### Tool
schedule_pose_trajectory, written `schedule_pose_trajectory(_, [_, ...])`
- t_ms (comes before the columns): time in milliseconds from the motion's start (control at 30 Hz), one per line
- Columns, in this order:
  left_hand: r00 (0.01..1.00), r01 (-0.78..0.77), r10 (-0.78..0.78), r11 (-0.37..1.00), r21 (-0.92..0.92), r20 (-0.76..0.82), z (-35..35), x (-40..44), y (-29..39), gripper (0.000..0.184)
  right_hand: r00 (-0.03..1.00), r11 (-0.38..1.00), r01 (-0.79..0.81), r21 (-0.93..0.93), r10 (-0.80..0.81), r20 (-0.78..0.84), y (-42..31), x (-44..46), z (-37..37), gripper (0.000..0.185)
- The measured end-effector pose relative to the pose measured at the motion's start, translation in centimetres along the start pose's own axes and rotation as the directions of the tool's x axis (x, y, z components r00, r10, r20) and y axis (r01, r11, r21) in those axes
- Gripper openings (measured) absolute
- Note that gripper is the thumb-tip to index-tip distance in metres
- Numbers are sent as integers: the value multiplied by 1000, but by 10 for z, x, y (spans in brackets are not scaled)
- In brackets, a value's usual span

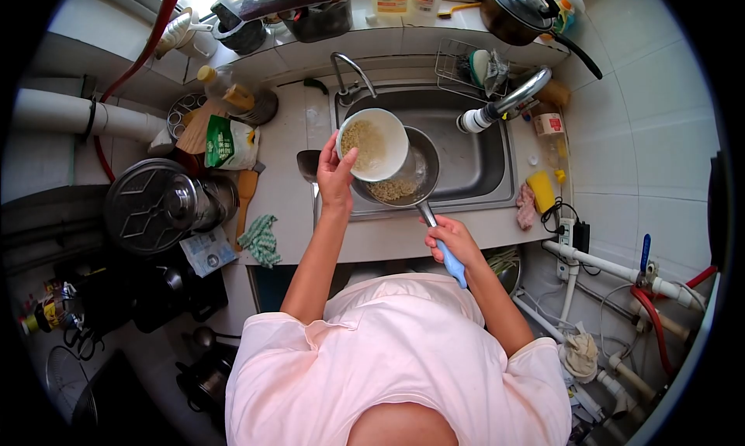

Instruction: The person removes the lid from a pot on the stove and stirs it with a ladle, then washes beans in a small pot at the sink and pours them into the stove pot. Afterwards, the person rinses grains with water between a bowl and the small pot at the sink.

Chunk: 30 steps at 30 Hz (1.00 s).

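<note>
My left hand [337,173] grips a white bowl [394,145] by its left rim, thumb on the inner edge. Pale grains in cloudy liquid [365,145] lie in the bowl, which overlaps the left part of a metal saucepan [429,166]. More wet grains [392,188] sit in the saucepan, near its front wall. The pan's handle, with a blue grip [450,263], is held by my right hand [454,242]. Both vessels are over the front left part of the steel sink [481,155]. Whether bowl and pan touch is hard to tell.
A faucet [353,73] rises behind the bowl, and a thicker spout [504,104] reaches over the sink's right side. A ladle [309,165] lies left of my left hand. A green cloth [261,240], a steel pot [209,201] and a yellow sponge [541,188] rest on the counter.
</note>
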<state>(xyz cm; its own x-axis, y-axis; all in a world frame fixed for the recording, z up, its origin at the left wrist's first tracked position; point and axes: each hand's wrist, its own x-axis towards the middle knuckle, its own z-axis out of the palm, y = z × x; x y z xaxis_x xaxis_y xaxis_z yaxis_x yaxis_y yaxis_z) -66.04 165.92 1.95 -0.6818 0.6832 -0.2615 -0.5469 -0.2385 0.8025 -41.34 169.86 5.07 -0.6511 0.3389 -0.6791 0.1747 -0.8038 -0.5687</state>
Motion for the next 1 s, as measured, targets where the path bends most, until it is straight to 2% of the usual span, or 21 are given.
schedule_pose_trajectory(367, [987,-141,135,988,64,85,4,3,6,62,1000,1000,-6,28,5,4,1,-2,-3,26])
schedule_pose_trajectory(667, [976,-198,184,971,131,112,8,1,10,62,1000,999,-14,38,14,1,4,-6,-3,28])
schedule_pose_trajectory(767, [982,-172,163,979,107,92,10,1,12,60,1000,999,-20,41,20,-2,5,-9,-3,30])
schedule_pose_trajectory(1000, [998,-54,55,994,-99,13,3,1,11,57,999,1000,-18,4,18,-28,-1,-23,4,34])
